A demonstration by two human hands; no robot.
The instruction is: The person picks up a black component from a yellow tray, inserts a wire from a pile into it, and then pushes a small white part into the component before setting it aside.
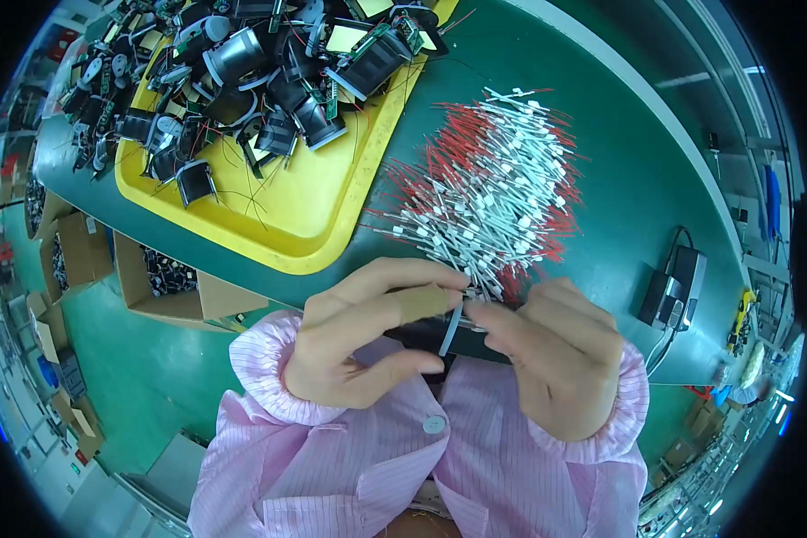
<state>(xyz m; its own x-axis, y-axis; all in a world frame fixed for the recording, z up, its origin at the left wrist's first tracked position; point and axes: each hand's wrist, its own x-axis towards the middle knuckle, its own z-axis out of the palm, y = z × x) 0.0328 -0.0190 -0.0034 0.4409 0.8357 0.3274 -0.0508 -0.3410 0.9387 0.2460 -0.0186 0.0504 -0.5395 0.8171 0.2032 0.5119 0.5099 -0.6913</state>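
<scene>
Both of my hands meet at the table's near edge, just below a pile of thin white-sleeved wires (502,188) with red leads and small white ends. A narrow pale strip (451,330) hangs between my hands. My left hand (354,336), with a tan bandage around one finger, has its fingertips at the strip's upper end and its thumb by the lower end. Curled in from the other side, my right hand (560,354) has its fingertips close to the strip's top. What it pinches is hidden, and a small shiny bit shows between the fingertips.
A yellow tray (314,255) at the upper left bears black cylindrical parts (278,130) with green circuit boards and wires. A black power adapter (672,287) with a cable lies on the green table (628,161) at the right. Cardboard boxes (175,296) stand below on the left.
</scene>
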